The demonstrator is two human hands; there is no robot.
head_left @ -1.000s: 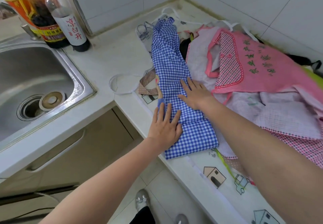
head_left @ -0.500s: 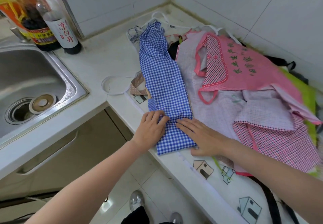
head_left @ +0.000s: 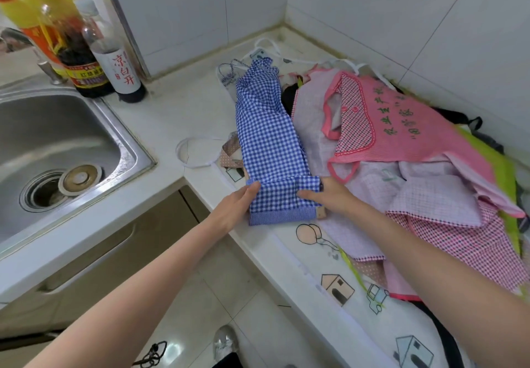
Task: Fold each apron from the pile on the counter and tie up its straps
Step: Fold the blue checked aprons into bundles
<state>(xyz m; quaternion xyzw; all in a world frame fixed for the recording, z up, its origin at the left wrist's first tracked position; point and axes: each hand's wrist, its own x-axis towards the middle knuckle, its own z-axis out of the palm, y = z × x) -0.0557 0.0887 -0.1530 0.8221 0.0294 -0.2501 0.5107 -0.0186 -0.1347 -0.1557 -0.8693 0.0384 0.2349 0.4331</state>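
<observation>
Now | my left hand (head_left: 235,205) and right hand (head_left: 327,195) both grip the blue apron's (head_left: 269,143) folded near end | pile (head_left: 415,166) beside it on counter (head_left: 177,115)

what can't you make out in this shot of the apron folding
Head view only:
- Right hand fingertips: tucked under the blue apron fold.
- Blue apron's straps: small, tangled at the far end, ends unclear.
- Pile count: layers overlap.
- Yellow bottle: cut off by the top edge.
</observation>
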